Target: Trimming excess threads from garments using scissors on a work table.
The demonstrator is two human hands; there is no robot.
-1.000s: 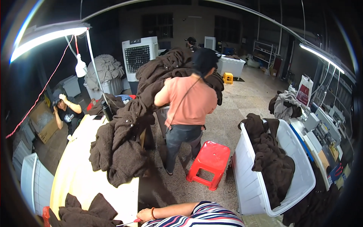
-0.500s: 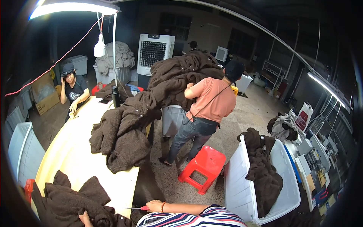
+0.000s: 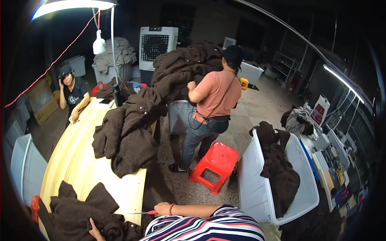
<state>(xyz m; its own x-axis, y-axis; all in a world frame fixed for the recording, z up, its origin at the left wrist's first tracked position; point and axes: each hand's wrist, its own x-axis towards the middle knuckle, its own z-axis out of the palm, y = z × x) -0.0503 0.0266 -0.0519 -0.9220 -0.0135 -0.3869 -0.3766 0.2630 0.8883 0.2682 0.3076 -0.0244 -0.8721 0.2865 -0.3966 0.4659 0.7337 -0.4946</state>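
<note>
At the near end of the pale desk (image 3: pixel 76 168), the left hand (image 3: pixel 95 231) presses flat and open onto a dark brown garment (image 3: pixel 80 211) to steady it, while the right hand (image 3: pixel 163 209) beside it grips small red-handled snips (image 3: pixel 146 212).

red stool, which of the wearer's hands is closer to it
Right. The right hand lies at the table edge, below-left of the red stool; the left hand rests on the brown garment, farther left.
</note>
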